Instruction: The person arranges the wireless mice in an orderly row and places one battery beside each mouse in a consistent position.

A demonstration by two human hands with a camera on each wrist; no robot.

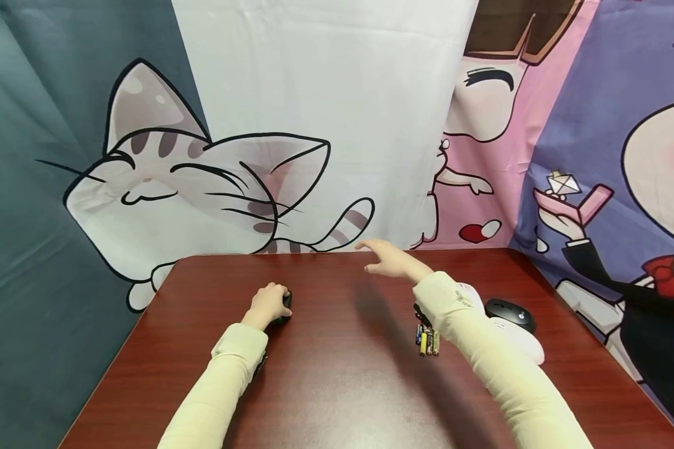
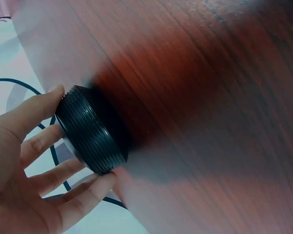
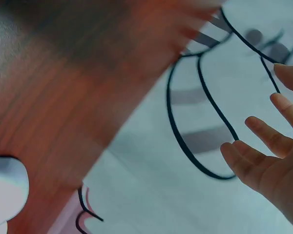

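My left hand (image 1: 268, 304) grips a short black round piece with a ribbed side, like a cap (image 2: 93, 129), near the tabletop on the left half of the table. Thumb and fingertips sit around its rim in the left wrist view, and the palm side is toward the camera. Well apart from it, my right hand (image 1: 394, 260) hangs in the air over the back of the table, fingers loosely extended and holding nothing. In the right wrist view its spread fingers (image 3: 268, 136) show against the printed backdrop.
On the right of the reddish-brown table (image 1: 337, 386) lie several small batteries (image 1: 429, 342), partly behind my right sleeve. Beside them are a black computer mouse (image 1: 510, 313) and a white mouse (image 1: 519, 340), with another white rounded thing by the cuff. A cartoon cloth (image 1: 337, 93) hangs behind.
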